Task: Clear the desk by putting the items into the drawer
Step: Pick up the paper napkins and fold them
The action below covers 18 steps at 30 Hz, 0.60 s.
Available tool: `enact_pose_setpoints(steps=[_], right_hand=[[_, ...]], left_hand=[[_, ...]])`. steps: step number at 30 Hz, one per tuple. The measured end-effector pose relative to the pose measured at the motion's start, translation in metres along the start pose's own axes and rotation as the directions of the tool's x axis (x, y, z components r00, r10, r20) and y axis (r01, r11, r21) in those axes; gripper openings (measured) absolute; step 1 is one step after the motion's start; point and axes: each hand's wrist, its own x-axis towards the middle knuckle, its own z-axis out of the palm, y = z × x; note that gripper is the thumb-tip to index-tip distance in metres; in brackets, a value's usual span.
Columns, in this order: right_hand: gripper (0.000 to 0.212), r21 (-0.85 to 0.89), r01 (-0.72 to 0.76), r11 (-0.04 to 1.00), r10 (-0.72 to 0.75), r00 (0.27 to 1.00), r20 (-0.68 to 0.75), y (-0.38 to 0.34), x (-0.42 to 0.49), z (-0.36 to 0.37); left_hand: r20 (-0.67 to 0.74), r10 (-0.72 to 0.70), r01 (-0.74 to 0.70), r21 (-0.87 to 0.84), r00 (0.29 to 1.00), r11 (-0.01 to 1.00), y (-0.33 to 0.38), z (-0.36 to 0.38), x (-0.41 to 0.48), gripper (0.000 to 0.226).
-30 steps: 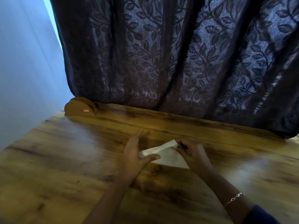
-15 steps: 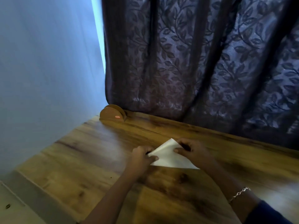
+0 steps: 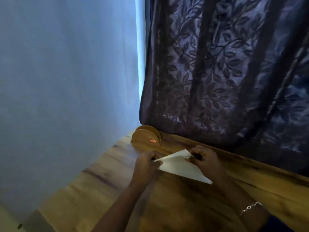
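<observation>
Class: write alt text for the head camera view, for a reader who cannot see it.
The left hand and right hand pinch opposite corners of a white paper at a wooden desk. Behind, a round brown holder stands beside a pale wall and a dark leaf-patterned curtain.

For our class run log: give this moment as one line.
left hand: pinches white triangular paper sheet | right hand: pinches its upper corner | brown semicircular holder: upright, untouched
</observation>
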Motion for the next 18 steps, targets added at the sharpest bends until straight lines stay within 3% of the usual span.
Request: enact_pose_setpoints(steps=[4,6,8,12,18], right_hand=[[0.021,0.006,-0.032,0.999,0.033,0.995,-0.090,-0.011,0.043,0.024],[0.018,0.000,-0.053,0.999,0.053,0.988,-0.145,-0.015,0.070,0.034],[0.016,-0.014,-0.066,0.998,0.061,0.976,-0.209,-0.018,0.097,0.043],[0.015,-0.039,-0.057,0.998,0.043,0.952,-0.304,-0.024,0.144,0.066],[0.017,-0.096,-0.107,0.990,0.081,0.968,-0.239,-0.014,0.193,0.106]], left_hand=[[-0.183,0.029,-0.029,0.001,0.983,1.000,-0.025,-0.018,0.029,0.034],[-0.207,-0.008,-0.005,-0.061,0.978,0.998,-0.038,-0.024,0.045,0.038],[-0.187,-0.044,0.020,-0.128,0.981,0.992,-0.053,-0.028,0.061,0.044],[-0.084,-0.068,0.073,0.057,0.994,0.996,-0.081,-0.027,0.084,0.084],[-0.032,-0.038,0.043,0.167,0.999,0.985,-0.103,-0.025,0.121,0.087]])
